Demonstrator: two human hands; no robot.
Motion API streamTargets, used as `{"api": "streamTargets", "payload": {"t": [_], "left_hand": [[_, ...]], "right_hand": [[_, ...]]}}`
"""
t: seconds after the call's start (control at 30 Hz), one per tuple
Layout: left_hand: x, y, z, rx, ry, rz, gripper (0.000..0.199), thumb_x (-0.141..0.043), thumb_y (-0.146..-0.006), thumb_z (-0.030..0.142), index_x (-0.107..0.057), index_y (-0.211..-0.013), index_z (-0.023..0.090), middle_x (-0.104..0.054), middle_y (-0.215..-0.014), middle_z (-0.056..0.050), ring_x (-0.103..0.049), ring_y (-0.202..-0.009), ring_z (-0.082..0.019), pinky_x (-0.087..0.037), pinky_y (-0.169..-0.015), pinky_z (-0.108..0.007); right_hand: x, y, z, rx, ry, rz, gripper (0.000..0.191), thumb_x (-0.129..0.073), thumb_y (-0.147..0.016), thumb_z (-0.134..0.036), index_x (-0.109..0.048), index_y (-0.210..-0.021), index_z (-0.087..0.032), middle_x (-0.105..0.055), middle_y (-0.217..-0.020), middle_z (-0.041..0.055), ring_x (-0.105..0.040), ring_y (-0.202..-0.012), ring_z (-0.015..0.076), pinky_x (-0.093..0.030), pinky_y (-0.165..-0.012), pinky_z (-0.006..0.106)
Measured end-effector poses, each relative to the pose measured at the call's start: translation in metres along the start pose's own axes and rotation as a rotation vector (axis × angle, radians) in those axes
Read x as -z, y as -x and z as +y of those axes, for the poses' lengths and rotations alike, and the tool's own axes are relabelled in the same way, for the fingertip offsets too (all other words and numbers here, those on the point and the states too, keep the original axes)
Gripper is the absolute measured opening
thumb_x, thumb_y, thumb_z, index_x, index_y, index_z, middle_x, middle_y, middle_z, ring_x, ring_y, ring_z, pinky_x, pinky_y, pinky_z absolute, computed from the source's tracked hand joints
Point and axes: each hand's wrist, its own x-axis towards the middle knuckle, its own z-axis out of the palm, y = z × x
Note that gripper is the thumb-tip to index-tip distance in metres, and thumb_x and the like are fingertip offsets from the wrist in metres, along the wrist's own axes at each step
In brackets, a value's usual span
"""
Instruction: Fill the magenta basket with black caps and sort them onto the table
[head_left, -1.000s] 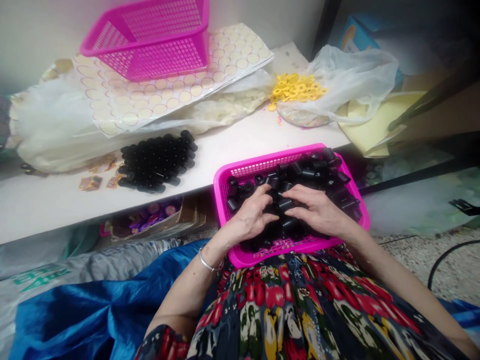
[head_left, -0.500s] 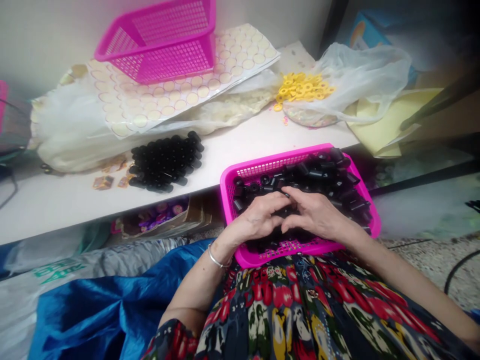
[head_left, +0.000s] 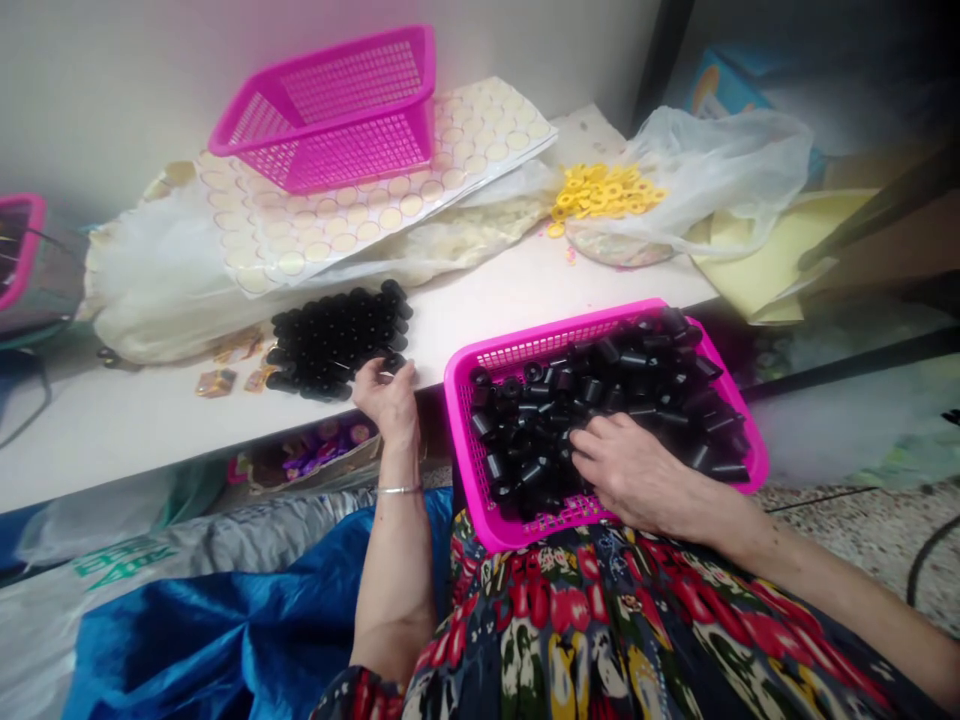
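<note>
My left hand (head_left: 386, 398), a thin bangle on its wrist, is at the near right edge of a close-packed group of black cylinders (head_left: 330, 335) on the white table. Its thumb and fingers pinch a black plastic cylinder (head_left: 394, 363). Loose black cylinders (head_left: 536, 405), some showing a hole in the end, fill a pink plastic basket (head_left: 466, 460) against my body. My right hand (head_left: 630, 468) rests on them with fingers curled down; whatever its fingertips grip is hidden.
An upright pink basket (head_left: 360, 150) stands on sheets with printed circles (head_left: 330, 235) at the back. Yellow ring-shaped pieces (head_left: 607, 190) lie beside a clear plastic bag (head_left: 727, 170). Small orange-brown packets (head_left: 215, 382) sit left of the black group. Blue sheeting (head_left: 247, 630) hangs below the table (head_left: 112, 420).
My hands were together over the basket. My left hand has moved left to the black group on the table, while my right hand stays at the basket, slightly lower.
</note>
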Motion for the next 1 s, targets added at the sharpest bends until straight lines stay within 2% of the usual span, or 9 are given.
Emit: {"api": "streamTargets", "payload": {"t": [0.1, 0.27, 0.43, 0.5, 0.57, 0.63, 0.7, 0.83, 1.0], "left_hand": [[-0.009, -0.013, -0.006, -0.006, -0.111, 0.068, 0.035, -0.07, -0.064, 0.031, -0.064, -0.093, 0.013, -0.053, -0.076, 0.002, -0.05, -0.07, -0.015, -0.045, -0.075, -0.031], [-0.014, -0.021, 0.0, -0.089, -0.319, 0.097, 0.021, -0.07, -0.064, 0.028, -0.063, -0.079, 0.014, -0.052, -0.074, -0.002, -0.052, -0.075, -0.021, -0.045, -0.08, -0.036], [0.0, 0.001, 0.029, -0.279, -0.31, 0.123, 0.023, -0.068, -0.069, 0.027, -0.064, -0.088, 0.014, -0.057, -0.082, -0.005, -0.054, -0.079, -0.022, -0.045, -0.078, -0.037], [0.007, 0.023, 0.052, -0.419, -0.213, -0.064, 0.018, -0.065, -0.075, 0.029, -0.065, -0.088, 0.017, -0.059, -0.079, -0.003, -0.053, -0.07, -0.018, -0.046, -0.072, -0.034], [0.009, 0.049, 0.078, -0.601, -0.154, -0.498, 0.009, -0.059, -0.08, 0.025, -0.065, -0.083, 0.019, -0.061, -0.076, -0.002, -0.054, -0.068, -0.016, -0.045, -0.069, -0.031], [0.005, 0.075, 0.099, -0.79, -0.221, -0.948, 0.013, -0.053, -0.082, 0.018, -0.065, -0.078, 0.018, -0.063, -0.078, -0.004, -0.055, -0.074, -0.018, -0.045, -0.07, -0.031], [-0.003, 0.095, 0.111, -0.933, -0.377, -1.178, 0.015, -0.051, -0.081, 0.014, -0.065, -0.078, 0.017, -0.065, -0.083, -0.006, -0.055, -0.081, -0.02, -0.045, -0.072, -0.032], [-0.021, 0.117, 0.115, -1.061, -0.643, -1.31, 0.021, -0.049, -0.078, 0.011, -0.066, -0.09, 0.014, -0.065, -0.089, -0.01, -0.055, -0.087, -0.025, -0.044, -0.07, -0.035], [-0.023, 0.117, 0.109, -1.038, -0.677, -1.27, 0.02, -0.052, -0.072, 0.01, -0.065, -0.087, 0.012, -0.064, -0.091, -0.013, -0.055, -0.092, -0.029, -0.044, -0.074, -0.04]], "right_hand": [[-0.005, -0.005, -0.003, 0.005, 0.061, -0.003, 0.009, -0.056, -0.084, -0.017, -0.062, -0.078, -0.015, -0.056, -0.091, 0.0084, -0.042, -0.086, 0.0228, -0.026, -0.072, 0.039], [-0.001, -0.012, -0.012, -0.048, 0.102, -0.083, 0.014, -0.055, -0.086, -0.012, -0.062, -0.073, -0.014, -0.056, -0.087, 0.0094, -0.045, -0.089, 0.0251, -0.026, -0.071, 0.04], [0.007, -0.013, -0.016, -0.073, 0.084, -0.143, 0.011, -0.055, -0.086, -0.011, -0.062, -0.079, -0.014, -0.058, -0.087, 0.0086, -0.048, -0.088, 0.0248, -0.027, -0.067, 0.039], [0.01, -0.01, -0.014, -0.067, 0.071, -0.135, 0.009, -0.056, -0.085, -0.01, -0.062, -0.079, -0.014, -0.059, -0.085, 0.008, -0.049, -0.086, 0.0241, -0.029, -0.067, 0.038], [0.013, -0.005, -0.01, -0.101, 0.047, -0.082, 0.01, -0.054, -0.086, -0.01, -0.063, -0.085, -0.014, -0.058, -0.086, 0.0077, -0.05, -0.081, 0.0222, -0.031, -0.065, 0.037], [0.015, 0.002, -0.001, -0.177, -0.038, 0.012, 0.015, -0.049, -0.09, -0.012, -0.063, -0.096, -0.013, -0.058, -0.091, 0.008, -0.051, -0.077, 0.0194, -0.034, -0.064, 0.035], [0.015, 0.01, 0.009, -0.251, -0.242, 0.149, 0.021, -0.046, -0.094, -0.018, -0.06, -0.108, -0.012, -0.057, -0.098, 0.0085, -0.054, -0.078, 0.0172, -0.04, -0.066, 0.032], [0.008, 0.025, 0.028, -0.342, -0.805, 0.443, 0.028, -0.05, -0.093, -0.022, -0.059, -0.119, -0.017, -0.055, -0.104, 0.0061, -0.058, -0.087, 0.0146, -0.049, -0.076, 0.029], [-0.003, 0.033, 0.035, -0.45, -1.472, 0.623, 0.025, -0.064, -0.086, -0.027, -0.067, -0.111, -0.023, -0.057, -0.102, 0.0019, -0.059, -0.068, 0.0079, -0.052, -0.063, 0.024]]}}
